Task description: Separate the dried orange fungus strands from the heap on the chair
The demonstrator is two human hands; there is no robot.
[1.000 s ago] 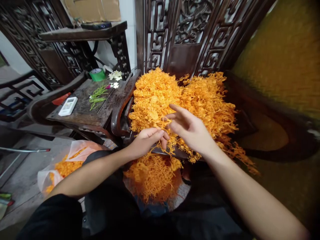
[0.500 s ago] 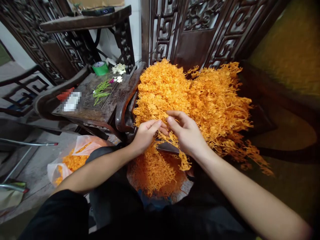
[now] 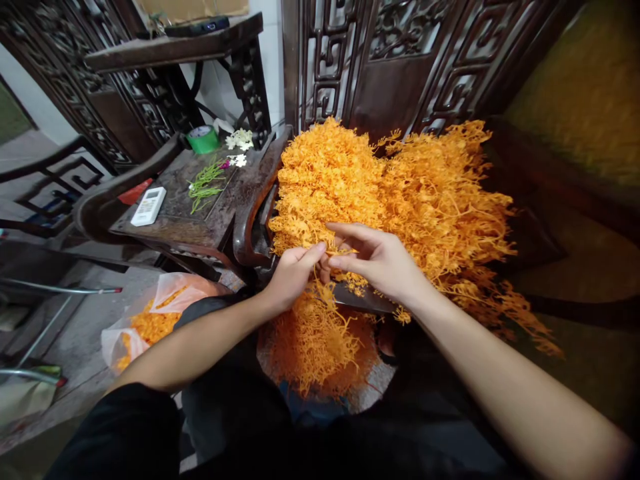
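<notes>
In front of me, my left hand [image 3: 295,273] is closed, its thumb and fingers pinching a thin orange plastic-looking flower strand [image 3: 345,253]. My right hand [image 3: 383,260] meets it from the right. Its index finger is stretched out, while the thumb presses by the strand; its other fingers are partly hidden. Just behind both hands rises a large heap of orange frilly flower strands [image 3: 330,173], lying on a dark wooden chair. Below the hands, a tangled bunch of orange stems [image 3: 315,340] sits low between my legs in a container I cannot make out clearly.
On a second wooden chair [image 3: 200,227] at left lie green tape [image 3: 203,139], green stems [image 3: 206,183], white flowers [image 3: 239,139] and a white remote [image 3: 149,206]. A plastic bag [image 3: 183,290] with orange pieces stands on the floor. A carved wooden screen [image 3: 390,87] rises behind.
My right hand has turned slightly, its thumb now flatter toward my left hand. The orange sprig that hung below it has shifted. The view has moved a little.
</notes>
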